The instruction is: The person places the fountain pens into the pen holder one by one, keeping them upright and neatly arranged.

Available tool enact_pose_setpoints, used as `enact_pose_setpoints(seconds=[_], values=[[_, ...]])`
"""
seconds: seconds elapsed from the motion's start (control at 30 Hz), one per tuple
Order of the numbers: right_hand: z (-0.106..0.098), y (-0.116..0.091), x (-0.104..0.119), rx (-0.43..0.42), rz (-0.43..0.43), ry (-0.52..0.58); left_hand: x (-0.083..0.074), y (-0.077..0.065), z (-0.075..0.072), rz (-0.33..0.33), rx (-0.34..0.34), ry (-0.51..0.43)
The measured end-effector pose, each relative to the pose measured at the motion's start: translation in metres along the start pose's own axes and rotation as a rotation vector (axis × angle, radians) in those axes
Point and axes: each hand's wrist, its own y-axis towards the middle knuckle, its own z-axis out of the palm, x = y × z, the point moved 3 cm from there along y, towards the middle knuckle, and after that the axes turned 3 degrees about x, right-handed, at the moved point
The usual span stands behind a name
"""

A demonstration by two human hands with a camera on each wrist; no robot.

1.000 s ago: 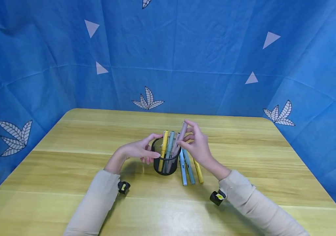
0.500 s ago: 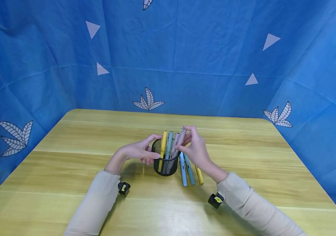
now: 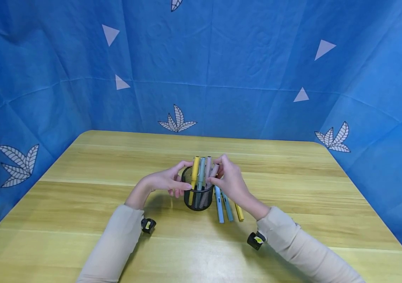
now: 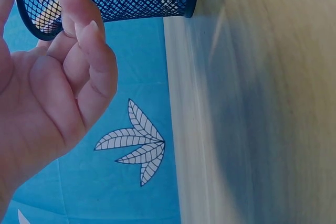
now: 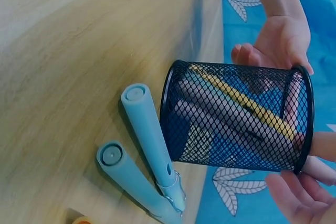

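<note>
Left hand [image 3: 167, 181] grips cup [image 3: 187, 198]. Right hand's [image 3: 233, 181] fingers pinch purple pen [image 3: 214, 170] in cup. Yellow pen [image 3: 195, 168], green pen [image 3: 201, 171], other purple pen [image 3: 208, 165] in already. Blue pen [image 3: 219, 206], second green pen [image 3: 227, 208], second yellow pen [image 3: 239, 213] seem left, beside cup.

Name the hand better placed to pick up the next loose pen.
Probably the right hand, once it lets go of the lilac pen it pinches: it is nearer the loose pens. The left hand grips the cup on the side away from them.
</note>
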Motion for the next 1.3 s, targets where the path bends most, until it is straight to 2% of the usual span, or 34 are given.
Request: enact_pose_setpoints(seconds=[0.53,0.7,0.83,1.3], values=[[0.001,-0.002,-0.008,0.037,0.047,0.048,0.001,0.000,0.001,-0.009,-0.003,0.001],[-0.001,-0.003,-0.010,0.039,0.036,0.111,0.000,-0.001,0.000,-0.008,-0.005,-0.007],[-0.002,-0.004,-0.011,0.054,0.063,0.168,0.000,-0.001,0.000,-0.010,-0.007,-0.005],[-0.004,-0.011,-0.024,0.068,0.119,0.231,0.001,-0.001,0.001,-0.011,-0.007,0.014]])
